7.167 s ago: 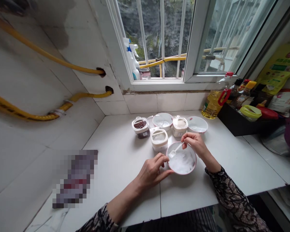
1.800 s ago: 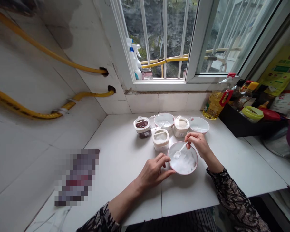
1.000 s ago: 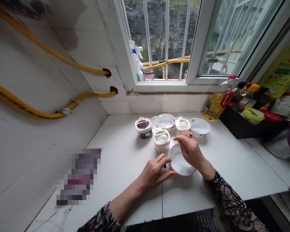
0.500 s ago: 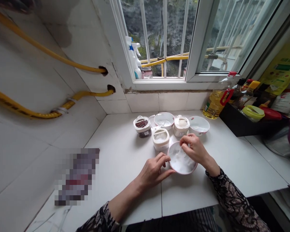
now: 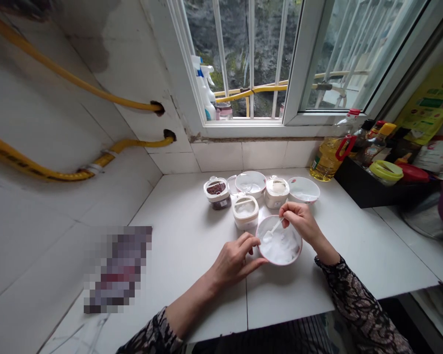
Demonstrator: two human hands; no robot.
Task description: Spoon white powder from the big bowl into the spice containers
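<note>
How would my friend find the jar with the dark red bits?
Start at the window and look down at the white counter. Find the leftmost jar there. Only its filling is dark red; the near jar and right-hand jar look pale inside.

Black lace-patterned sleeves [image 5: 354, 290]

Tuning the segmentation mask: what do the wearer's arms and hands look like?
Left hand and right hand: no gloves. Left sleeve and right sleeve: black lace-like floral pattern over a paler ground. No cables or markings show.
</note>
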